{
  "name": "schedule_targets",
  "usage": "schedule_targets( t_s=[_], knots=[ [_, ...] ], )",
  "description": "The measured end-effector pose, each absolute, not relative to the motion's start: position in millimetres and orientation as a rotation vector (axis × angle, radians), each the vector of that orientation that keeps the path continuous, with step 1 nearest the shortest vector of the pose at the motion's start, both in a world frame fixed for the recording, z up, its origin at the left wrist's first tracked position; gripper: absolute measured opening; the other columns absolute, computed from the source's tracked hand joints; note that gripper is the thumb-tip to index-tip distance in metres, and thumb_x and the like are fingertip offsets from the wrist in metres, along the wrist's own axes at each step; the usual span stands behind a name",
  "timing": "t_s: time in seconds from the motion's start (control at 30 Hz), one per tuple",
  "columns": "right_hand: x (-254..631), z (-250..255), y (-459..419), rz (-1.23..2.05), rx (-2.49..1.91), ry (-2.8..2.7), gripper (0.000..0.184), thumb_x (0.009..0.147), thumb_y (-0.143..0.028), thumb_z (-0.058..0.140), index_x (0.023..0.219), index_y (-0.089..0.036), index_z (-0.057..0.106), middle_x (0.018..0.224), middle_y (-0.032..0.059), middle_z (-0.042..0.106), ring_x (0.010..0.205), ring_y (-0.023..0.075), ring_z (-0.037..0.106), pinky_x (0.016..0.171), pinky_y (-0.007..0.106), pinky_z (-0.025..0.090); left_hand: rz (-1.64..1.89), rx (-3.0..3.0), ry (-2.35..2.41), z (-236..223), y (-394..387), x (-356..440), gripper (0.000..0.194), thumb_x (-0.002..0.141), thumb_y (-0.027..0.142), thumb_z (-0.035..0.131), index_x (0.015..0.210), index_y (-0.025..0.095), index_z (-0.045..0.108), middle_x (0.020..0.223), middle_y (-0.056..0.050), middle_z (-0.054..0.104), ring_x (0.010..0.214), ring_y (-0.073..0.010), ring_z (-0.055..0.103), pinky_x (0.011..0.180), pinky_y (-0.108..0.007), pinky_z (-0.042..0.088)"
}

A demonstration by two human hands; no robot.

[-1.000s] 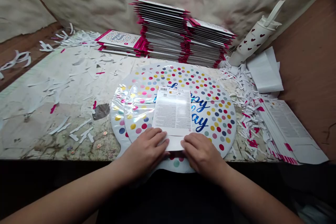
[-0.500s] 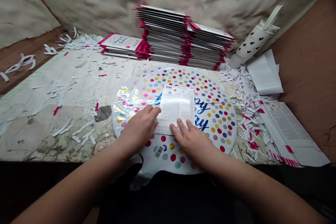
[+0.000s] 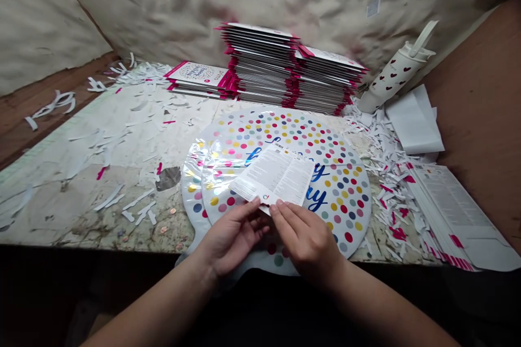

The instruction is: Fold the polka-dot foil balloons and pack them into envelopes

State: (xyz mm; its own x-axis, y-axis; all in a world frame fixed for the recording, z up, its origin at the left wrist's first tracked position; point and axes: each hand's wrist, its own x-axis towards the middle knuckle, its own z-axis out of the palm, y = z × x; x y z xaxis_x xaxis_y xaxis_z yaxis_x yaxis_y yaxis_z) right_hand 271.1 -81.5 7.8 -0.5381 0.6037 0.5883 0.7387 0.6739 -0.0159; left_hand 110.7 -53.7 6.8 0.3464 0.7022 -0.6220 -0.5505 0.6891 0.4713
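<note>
While both forearms angle in from the bottom of the view, the left hand (image 3: 232,238) and the right hand (image 3: 305,241) meet at the lower edge of a white rectangular printed paper card (image 3: 273,175). Both hands are partly closed, with the fingers curled and the card pinched between fingertips and thumbs. The card is tilted, its long sides running diagonally, and it is held over a round silver foil balloon with multicoloured polka dots (image 3: 325,184). This balloon lies flat on a scarred, pale tabletop (image 3: 61,211), overlapping a second polka-dot foil balloon (image 3: 191,201) at left. The card hides most of the balloon's blue script, leaving "y" and "ay" legible. A small round logo (image 3: 266,197) sits near the card's lower edge; its fine print is too small to read. Beyond the balloons stand tall stacks of flat white packets with magenta edges (image 3: 285,65), beside a lower stack of similar packets (image 3: 195,78). At right are a white cylindrical tumbler with red hearts (image 3: 396,73), heaped white paper shreds (image 3: 382,173) and flattened white cartons with magenta stripes (image 3: 448,211).
</note>
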Motion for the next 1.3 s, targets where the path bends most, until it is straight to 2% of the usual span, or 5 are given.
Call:
schedule_targets(
  t_s=[0.4,0.6,0.77,0.93,1.3],
  knots=[
    [277,16,-53,0.442,-0.836,-1.987,0.019,0.085,-0.012,0.049,0.099,-0.016,0.062,0.09,0.0085,0.067,0.085,0.0165,0.061,0.075,0.031,0.052,0.815,0.74,0.99,10,-52,102,0.027,0.075,0.04,0.063,0.068,0.013,0.062,0.063,-0.003,0.065,0.061,-0.0162,0.062,0.064,-0.028,0.05],
    [335,48,-73,0.644,-1.357,-2.455,0.028,0.083,-0.038,0.055,0.063,-0.021,0.062,0.053,-0.0001,0.06,0.049,0.0136,0.058,0.049,0.025,0.049,0.886,1.167,1.248,25,-38,84,0.045,0.074,0.034,0.064,0.113,0.018,0.048,0.091,-0.006,0.066,0.079,-0.0217,0.064,0.063,-0.029,0.051],
    [347,72,-62,0.058,-1.462,-2.091,0.051,0.073,-0.047,0.065,0.117,-0.022,0.056,0.117,0.0115,0.059,0.108,0.0303,0.056,0.086,0.045,0.049,0.702,2.112,1.131,74,-36,82,0.046,0.081,0.016,0.051,0.125,0.027,0.047,0.08,-0.002,0.068,0.069,-0.0197,0.065,0.065,-0.028,0.049],
    [307,73,-33,0.594,-1.012,-1.602,0.01,0.081,-0.025,0.061,0.09,-0.028,0.065,0.085,0.0013,0.07,0.079,0.021,0.067,0.07,0.038,0.058,1.256,2.13,1.079,93,-28,72,0.063,0.071,0.019,0.068,0.129,0.029,0.045,0.118,-0.005,0.061,0.102,-0.024,0.06,0.087,-0.033,0.048],
    [342,28,-13,0.789,-1.385,-1.358,0.035,0.079,-0.032,0.062,0.113,-0.023,0.058,0.093,0.0083,0.07,0.09,0.0216,0.066,0.078,0.032,0.057,0.734,2.464,2.237,79,129,-56,0.037,0.094,0.022,0.029,0.124,0.015,0.049,0.129,-0.002,0.054,0.117,-0.0233,0.049,0.097,-0.04,0.039]
  ],
)
